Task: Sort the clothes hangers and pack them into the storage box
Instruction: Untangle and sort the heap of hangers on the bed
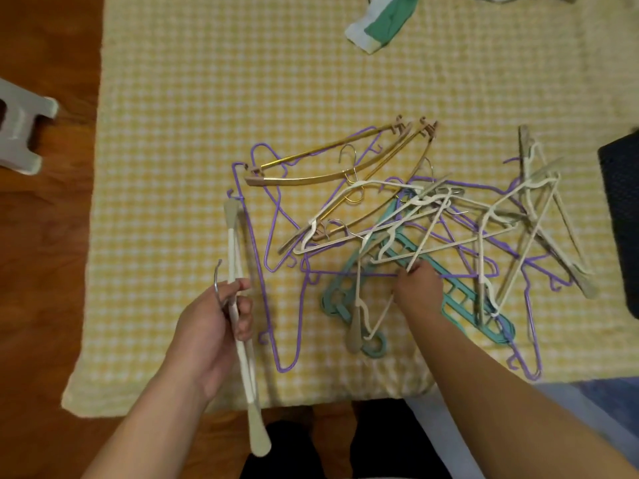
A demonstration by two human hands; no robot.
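Now left hand (221, 316) gripping cream hangers (238, 326), fingers curled round them; right hand (418, 286) pinching cream hanger (428, 233) in tangled pile (397, 219) beside it.

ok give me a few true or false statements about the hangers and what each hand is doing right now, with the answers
1. The left hand grips cream hangers lifted off the pile. True.
2. The right hand rests open on the blanket, holding nothing. False: it pinches a cream hanger in the tangled pile.
3. The gold hangers lie at the far side of the pile. True.
4. The teal hangers lie on top of everything. False: cream hangers cross over them.
5. The pile sits on bare wooden floor. False: it lies on a yellow checked blanket.
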